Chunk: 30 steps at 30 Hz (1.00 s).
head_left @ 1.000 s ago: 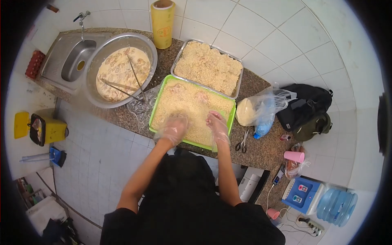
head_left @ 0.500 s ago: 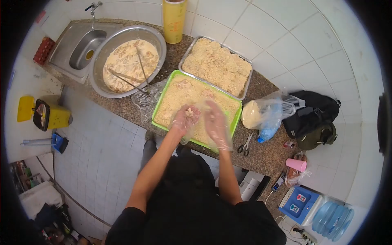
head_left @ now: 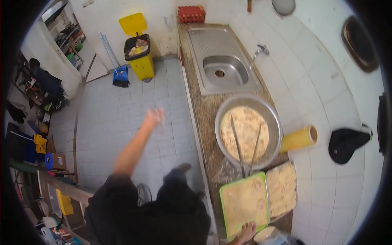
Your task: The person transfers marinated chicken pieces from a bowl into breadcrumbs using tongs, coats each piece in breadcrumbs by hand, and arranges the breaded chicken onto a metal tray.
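Note:
My left hand (head_left: 155, 117) is stretched out over the tiled floor, away from the counter. Motion smears its fingers, so I cannot tell whether anything is in them. My right hand (head_left: 246, 233) is at the near edge of the green tray (head_left: 221, 200), fingers extended and apart, holding nothing. Pale breadcrumbs (head_left: 244, 202) fill this tray. Beside it, a metal tray (head_left: 295, 179) holds crumb-coated pieces. Beyond the trays, a large steel bowl (head_left: 277, 122) contains pieces in creamy batter (head_left: 245, 130), with metal tongs (head_left: 237, 141) leaning in it.
A steel sink (head_left: 224, 72) lies beyond the bowl, with red egg trays (head_left: 192, 14) behind it. A yellow roll (head_left: 300, 139) is against the wall. On the floor stand an open yellow bin (head_left: 142, 67) and a blue dustpan (head_left: 121, 74).
My view has swung left toward the sink and bin. My left hand has left the crumb tray and reaches out over the floor; my right hand is now at the tray's near edge.

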{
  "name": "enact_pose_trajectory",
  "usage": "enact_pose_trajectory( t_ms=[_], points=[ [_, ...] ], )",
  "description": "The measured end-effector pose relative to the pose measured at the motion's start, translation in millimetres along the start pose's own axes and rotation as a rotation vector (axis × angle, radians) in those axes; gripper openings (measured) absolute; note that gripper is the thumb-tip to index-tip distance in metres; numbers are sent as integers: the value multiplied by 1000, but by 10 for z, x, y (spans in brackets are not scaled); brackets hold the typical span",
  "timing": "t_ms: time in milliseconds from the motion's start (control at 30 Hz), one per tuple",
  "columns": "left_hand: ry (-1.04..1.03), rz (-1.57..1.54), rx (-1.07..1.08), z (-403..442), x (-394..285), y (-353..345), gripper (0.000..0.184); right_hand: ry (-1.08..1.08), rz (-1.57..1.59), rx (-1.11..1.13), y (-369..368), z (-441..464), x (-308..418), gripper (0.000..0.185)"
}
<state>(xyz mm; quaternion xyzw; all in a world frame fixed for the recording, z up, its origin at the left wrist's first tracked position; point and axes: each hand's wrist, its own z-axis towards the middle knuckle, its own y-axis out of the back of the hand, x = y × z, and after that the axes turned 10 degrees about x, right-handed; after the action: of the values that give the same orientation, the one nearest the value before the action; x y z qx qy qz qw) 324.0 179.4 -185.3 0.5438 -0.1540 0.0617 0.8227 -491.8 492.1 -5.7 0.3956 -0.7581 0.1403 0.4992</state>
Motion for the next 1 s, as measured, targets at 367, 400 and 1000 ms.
enact_pose_trajectory(
  t_ms=[367, 400, 1000],
  points=[
    [968, -1789, -209, 1776, 1731, 1030, 35, 62, -1050, 22, -952, -806, 899, 55],
    [1010, -1697, -114, 1695, 1227, 1368, 37, 68, -1055, -14, -934, -840, 849, 55],
    [-1022, -738, 483, 469, -4655, 3711, 23, 601, -1028, -47, -1200, -255, -57, 51]
  ],
)
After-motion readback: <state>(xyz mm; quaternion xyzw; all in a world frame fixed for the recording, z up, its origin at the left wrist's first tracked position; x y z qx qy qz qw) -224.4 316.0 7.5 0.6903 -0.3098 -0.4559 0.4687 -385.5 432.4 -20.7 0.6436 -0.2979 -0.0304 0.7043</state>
